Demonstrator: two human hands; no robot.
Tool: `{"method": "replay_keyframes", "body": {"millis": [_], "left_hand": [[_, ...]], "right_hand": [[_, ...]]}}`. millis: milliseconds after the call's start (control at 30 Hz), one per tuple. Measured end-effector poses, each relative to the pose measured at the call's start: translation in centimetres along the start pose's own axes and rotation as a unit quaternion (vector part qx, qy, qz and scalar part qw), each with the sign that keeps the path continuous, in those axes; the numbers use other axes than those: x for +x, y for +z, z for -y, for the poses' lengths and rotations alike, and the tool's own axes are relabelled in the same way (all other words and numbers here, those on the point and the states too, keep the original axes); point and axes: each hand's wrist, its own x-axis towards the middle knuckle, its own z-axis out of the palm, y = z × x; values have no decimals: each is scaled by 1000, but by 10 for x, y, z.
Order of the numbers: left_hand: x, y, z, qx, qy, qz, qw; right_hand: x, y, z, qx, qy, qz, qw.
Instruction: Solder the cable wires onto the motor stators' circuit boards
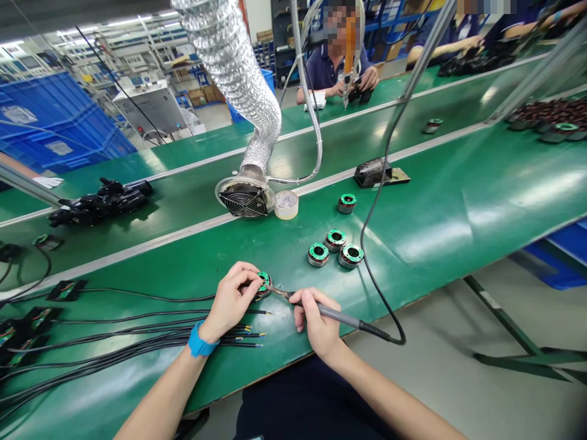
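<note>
The left hand [232,299] pinches a small green coil [263,283] on the worktop [435,214]. The right hand [316,321] grips a soldering iron [321,310], tip touching it. Soldering looks underway; next needs a steady tip.

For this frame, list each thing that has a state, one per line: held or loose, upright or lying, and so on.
left hand: pinching the held stator on the bench.
right hand: gripping the soldering iron like a pen.
held stator: on the bench, iron tip at it.
soldering iron: held, cord trailing right.
three stators: loose, flat, clustered.
single stator: loose, apart.
tape roll: lying flat.
black cables: lying loose, ends stripped.
</note>
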Motion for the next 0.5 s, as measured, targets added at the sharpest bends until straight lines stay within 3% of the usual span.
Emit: {"method": "replay_keyframes", "body": {"millis": [133,233,367,500], "left_hand": [[0,0,-1,6,0,-2,1000],[0,-1,-2,6,1,-1,1000],[0,-1,-2,8,-2,-1,1000],[0,-1,-2,9,-3,-1,1000]], "right_hand": [[-5,4,-1,38,49,-27,998],[-7,4,-1,25,19,-30,999],[-8,1,-1,3,-29,-81,996],[-8,1,-1,8,-38,-85,996]]}}
